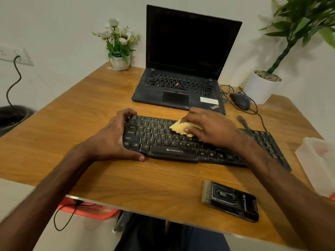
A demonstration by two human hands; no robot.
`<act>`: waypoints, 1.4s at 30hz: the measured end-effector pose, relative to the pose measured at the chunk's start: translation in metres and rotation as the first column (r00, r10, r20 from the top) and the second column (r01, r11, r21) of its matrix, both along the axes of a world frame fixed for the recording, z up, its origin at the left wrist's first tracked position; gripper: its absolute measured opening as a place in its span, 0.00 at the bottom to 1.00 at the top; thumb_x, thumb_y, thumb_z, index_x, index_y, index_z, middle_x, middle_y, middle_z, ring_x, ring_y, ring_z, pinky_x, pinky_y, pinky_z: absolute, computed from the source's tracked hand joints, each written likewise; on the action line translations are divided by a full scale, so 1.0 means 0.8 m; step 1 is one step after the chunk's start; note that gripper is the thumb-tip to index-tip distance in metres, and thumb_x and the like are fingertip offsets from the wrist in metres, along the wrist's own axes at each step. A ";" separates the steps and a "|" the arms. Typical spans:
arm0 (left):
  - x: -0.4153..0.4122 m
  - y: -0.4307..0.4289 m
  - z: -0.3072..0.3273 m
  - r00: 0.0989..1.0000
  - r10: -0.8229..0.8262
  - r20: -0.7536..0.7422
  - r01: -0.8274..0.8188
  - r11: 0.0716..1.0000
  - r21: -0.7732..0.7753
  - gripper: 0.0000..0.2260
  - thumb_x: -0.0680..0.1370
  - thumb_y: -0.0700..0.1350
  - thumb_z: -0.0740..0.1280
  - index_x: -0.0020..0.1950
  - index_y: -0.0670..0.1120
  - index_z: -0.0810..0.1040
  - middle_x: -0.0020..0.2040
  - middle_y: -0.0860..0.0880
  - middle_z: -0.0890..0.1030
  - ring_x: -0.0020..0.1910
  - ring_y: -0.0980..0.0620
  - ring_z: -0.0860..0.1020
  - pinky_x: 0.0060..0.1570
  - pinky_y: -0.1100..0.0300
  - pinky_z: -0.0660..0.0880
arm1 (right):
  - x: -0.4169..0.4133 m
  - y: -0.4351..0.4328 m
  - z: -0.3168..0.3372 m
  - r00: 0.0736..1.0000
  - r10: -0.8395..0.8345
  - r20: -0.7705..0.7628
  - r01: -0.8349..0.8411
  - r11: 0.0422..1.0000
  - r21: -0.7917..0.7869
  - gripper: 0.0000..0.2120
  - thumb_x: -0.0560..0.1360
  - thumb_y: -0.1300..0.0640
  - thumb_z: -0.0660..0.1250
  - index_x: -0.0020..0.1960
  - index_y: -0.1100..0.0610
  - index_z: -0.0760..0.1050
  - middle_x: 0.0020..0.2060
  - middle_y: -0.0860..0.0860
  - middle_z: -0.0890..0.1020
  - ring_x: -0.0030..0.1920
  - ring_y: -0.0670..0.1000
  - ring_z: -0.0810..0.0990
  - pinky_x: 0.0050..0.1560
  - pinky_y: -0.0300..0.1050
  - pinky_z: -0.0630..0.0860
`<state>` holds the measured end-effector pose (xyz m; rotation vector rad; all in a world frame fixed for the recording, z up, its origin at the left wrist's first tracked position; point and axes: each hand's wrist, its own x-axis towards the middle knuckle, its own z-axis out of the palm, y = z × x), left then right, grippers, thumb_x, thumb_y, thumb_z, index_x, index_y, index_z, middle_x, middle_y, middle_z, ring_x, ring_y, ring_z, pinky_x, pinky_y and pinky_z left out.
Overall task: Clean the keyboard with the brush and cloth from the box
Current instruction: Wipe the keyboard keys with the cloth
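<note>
A black keyboard [163, 144] lies across the middle of the wooden table [90, 109]. My left hand [114, 138] grips its left end, fingers curled over the far edge and thumb along the near edge. My right hand [208, 127] holds a yellow cloth [178, 126] down on the keys in the keyboard's middle, thumb and fingers curled on it. The black brush [230, 200] with pale bristles lies by itself near the table's front right edge. The translucent box [319, 162] stands at the right edge of the table.
An open black laptop [181, 69] stands behind the keyboard. A wired mouse [240, 100] and its cable lie right of it. A small flower pot [120, 61] is at the back left, a large white planter [261, 86] at the back right. A dark bin [12, 116] sits left on the floor.
</note>
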<state>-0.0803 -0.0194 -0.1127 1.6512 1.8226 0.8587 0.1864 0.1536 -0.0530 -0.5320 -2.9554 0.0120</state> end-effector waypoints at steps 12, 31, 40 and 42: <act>0.002 -0.001 0.002 0.999 0.005 0.032 -0.005 1.000 0.010 0.62 0.50 0.68 0.82 0.74 0.65 0.47 0.77 0.55 0.59 0.76 0.56 0.59 0.76 0.49 0.62 | -0.030 -0.020 -0.002 1.000 -0.022 -0.021 0.025 0.989 0.144 0.17 0.80 0.49 0.63 0.68 0.49 0.72 0.57 0.47 0.74 0.52 0.43 0.72 0.47 0.38 0.74; 0.004 0.000 0.000 1.000 0.010 0.028 -0.011 1.000 0.022 0.63 0.50 0.67 0.83 0.75 0.64 0.48 0.76 0.56 0.61 0.75 0.57 0.61 0.75 0.49 0.63 | -0.082 -0.016 0.011 0.987 0.159 0.004 -0.157 0.972 0.176 0.13 0.79 0.51 0.65 0.63 0.50 0.77 0.53 0.50 0.75 0.50 0.46 0.70 0.45 0.42 0.67; 0.004 0.001 0.002 1.000 0.014 -0.014 -0.014 1.000 0.002 0.62 0.49 0.70 0.81 0.75 0.63 0.49 0.76 0.54 0.61 0.74 0.56 0.61 0.75 0.52 0.62 | -0.043 -0.013 -0.002 0.994 0.108 0.005 -0.105 0.950 0.296 0.15 0.77 0.47 0.65 0.62 0.49 0.76 0.54 0.51 0.74 0.51 0.48 0.71 0.49 0.44 0.69; 0.004 0.001 0.002 1.000 0.017 -0.019 -0.017 1.000 0.004 0.62 0.49 0.70 0.81 0.75 0.63 0.50 0.75 0.54 0.62 0.74 0.56 0.61 0.75 0.52 0.62 | -0.066 -0.019 -0.006 0.991 0.125 -0.052 -0.104 0.946 0.306 0.14 0.77 0.47 0.66 0.60 0.50 0.77 0.54 0.52 0.75 0.50 0.49 0.71 0.47 0.45 0.70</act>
